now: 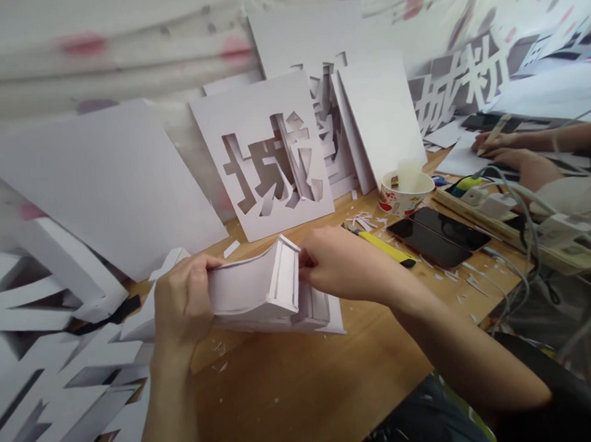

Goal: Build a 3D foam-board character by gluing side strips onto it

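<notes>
A white three-dimensional foam-board letter piece (249,284) with curved side walls is held tilted just above the wooden table. My left hand (180,305) is closed around its left end, thumb on top. At the right end, my right hand (345,264) has its fingers curled and pinched against the piece; the fingertips are partly hidden behind its end wall. Right of that hand, a yellow utility knife (384,247) lies among thin white offcuts (363,222).
White boards, one with a cut-out character (270,216), lean along the back. Stacked white letters (46,396) crowd the left. On the right are two phones (429,241), a paper bowl (404,197), tangled white cables (531,233) and a co-worker's hands (501,148) holding a pen.
</notes>
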Demonstrator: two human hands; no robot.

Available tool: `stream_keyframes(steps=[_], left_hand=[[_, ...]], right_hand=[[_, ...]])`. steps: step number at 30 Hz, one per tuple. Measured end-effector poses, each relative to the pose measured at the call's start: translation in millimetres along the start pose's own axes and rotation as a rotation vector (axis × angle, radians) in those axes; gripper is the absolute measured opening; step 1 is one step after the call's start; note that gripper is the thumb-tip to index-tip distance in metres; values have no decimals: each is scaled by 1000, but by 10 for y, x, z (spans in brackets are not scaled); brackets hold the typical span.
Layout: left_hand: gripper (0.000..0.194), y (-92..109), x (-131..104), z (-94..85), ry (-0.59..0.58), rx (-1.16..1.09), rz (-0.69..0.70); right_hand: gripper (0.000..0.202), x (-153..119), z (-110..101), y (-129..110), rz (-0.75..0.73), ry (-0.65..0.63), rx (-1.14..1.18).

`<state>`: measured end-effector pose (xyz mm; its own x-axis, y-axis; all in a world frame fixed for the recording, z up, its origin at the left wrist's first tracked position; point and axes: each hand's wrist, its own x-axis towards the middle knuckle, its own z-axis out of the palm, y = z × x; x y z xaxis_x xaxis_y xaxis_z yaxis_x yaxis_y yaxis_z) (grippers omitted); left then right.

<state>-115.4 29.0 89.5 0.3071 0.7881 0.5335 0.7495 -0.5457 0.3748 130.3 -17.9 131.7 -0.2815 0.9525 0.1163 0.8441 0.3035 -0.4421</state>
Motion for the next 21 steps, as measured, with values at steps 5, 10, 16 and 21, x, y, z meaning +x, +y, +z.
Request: stream_keyframes(steps=[5, 10, 16, 21], left_hand=[[33, 10, -3, -2, -2, 24, 9], [35, 73, -7, 3, 10, -12, -53], [33, -32, 9, -17, 41, -7, -68], [34, -193, 30, -49, 16, 89, -71]], right_hand=[[21, 10, -104, 28, 32, 12, 106], [20, 75, -109, 207, 94, 22, 290], [42, 176, 26, 410, 29, 183, 1000], [45, 146, 50, 380, -35, 48, 1391]])
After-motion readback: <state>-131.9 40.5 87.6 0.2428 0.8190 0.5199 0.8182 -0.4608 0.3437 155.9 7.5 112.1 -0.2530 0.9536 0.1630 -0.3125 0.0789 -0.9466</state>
